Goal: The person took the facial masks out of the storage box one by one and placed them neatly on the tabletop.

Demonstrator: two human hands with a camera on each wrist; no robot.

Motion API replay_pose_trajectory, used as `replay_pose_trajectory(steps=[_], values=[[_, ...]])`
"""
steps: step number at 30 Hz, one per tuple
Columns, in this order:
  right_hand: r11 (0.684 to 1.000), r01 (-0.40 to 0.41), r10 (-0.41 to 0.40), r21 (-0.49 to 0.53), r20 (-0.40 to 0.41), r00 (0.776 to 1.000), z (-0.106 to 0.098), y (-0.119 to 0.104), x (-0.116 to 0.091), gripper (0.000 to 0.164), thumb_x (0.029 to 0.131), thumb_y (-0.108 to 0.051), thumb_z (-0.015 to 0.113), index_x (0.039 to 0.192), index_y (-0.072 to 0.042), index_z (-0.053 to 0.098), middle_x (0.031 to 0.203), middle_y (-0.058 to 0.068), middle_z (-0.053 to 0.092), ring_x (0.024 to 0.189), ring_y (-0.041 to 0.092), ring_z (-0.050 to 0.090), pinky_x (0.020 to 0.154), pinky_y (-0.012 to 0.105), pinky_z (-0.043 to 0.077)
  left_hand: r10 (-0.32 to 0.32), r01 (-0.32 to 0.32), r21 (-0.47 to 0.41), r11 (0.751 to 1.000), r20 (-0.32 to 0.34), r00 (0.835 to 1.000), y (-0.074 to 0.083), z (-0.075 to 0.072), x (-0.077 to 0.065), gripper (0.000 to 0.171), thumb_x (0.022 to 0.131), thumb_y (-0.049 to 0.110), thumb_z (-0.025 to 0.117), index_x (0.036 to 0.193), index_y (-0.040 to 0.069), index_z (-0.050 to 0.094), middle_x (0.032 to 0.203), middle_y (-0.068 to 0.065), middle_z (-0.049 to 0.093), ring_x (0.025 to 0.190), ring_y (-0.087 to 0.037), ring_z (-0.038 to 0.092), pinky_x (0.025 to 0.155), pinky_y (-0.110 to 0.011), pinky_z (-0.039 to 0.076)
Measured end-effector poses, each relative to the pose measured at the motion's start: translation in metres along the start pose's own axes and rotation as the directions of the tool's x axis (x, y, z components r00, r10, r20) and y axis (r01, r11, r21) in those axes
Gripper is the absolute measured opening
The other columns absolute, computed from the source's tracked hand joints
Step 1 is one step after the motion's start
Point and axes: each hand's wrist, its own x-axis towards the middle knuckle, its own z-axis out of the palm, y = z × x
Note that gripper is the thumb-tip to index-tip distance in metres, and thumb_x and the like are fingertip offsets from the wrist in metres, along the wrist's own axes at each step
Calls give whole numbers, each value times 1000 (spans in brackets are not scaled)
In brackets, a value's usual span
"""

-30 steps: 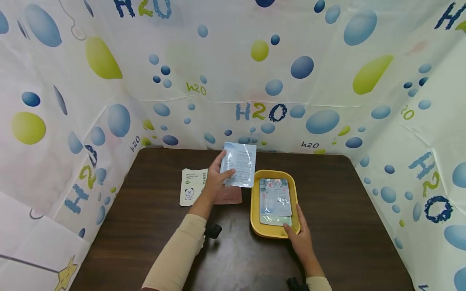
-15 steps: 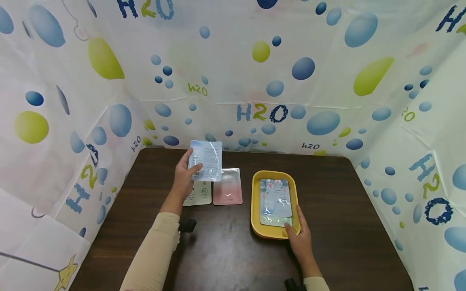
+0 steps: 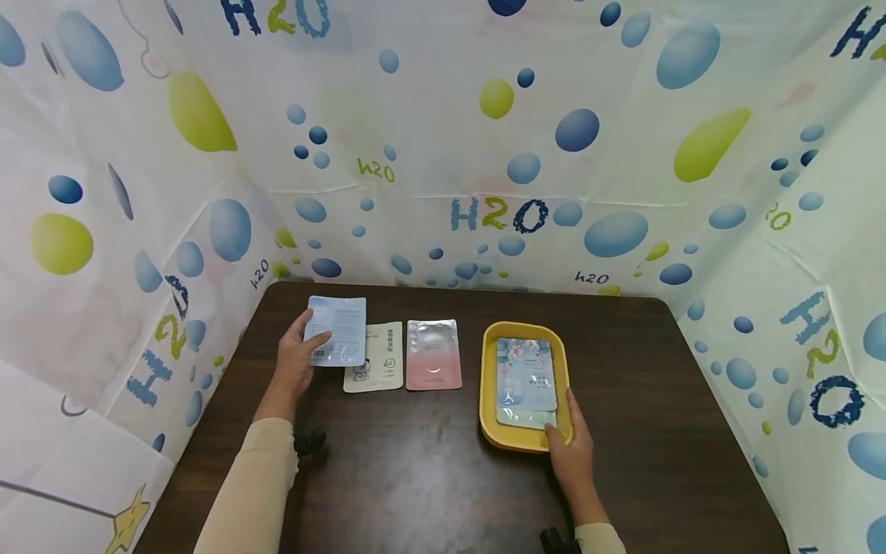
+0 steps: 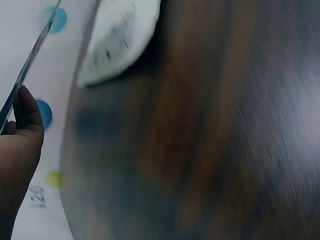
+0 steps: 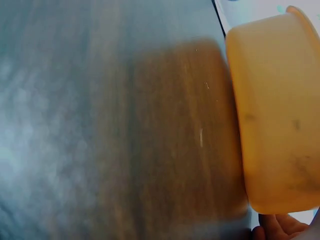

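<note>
My left hand (image 3: 296,355) pinches a light blue sheet mask packet (image 3: 338,331) by its left side, thumb across the printed face. That packet overlaps the left edge of a cream packet with a bear drawing (image 3: 381,358). In the left wrist view the held packet (image 4: 30,65) shows edge-on above the fingers. With thumb over the rim, my right hand (image 3: 573,454) grips the near right corner of a yellow plastic tray (image 3: 488,369). Inside the tray lies a blue floral packet (image 3: 526,377) on top of a pale green one (image 3: 526,418).
A pink and silver packet (image 3: 434,362) lies between the cream packet and the tray. All of it is on a dark brown wooden table (image 3: 429,477). Behind and at both sides hangs a white curtain (image 3: 429,92) with blue and green dots.
My left hand has carried the light blue packet leftward, from beside the tray to the left of the cream packet, uncovering the pink packet. My right hand stays on the tray.
</note>
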Motion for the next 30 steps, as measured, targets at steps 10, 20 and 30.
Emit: replay_pose_trajectory(steps=[10,20,30], values=[[999,-10,8,-44,-49,999,3,0,1,78,95,-5,58,163,-27,26,169,8,29,154,30,30,122,53,30,-58,71,220,973,-62,996,-13,-35,2,85,98,0,63,165,10,12,174,-7,6,161,-22,9,130,-41,13],[996,32,-40,-88,-90,995,8,2,4,78,92,-5,59,162,-21,29,167,10,33,153,32,32,121,56,31,-38,66,487,871,-67,997,-18,-60,1,84,97,13,68,164,7,16,172,-18,12,158,-38,16,127,-54,19],[998,19,-24,-66,-73,997,7,2,4,80,92,-5,58,163,-22,26,169,9,29,155,31,29,122,56,29,-6,-60,941,332,66,998,-32,-67,4,122,81,62,74,159,-9,13,166,-33,11,151,-57,9,121,-73,7]])
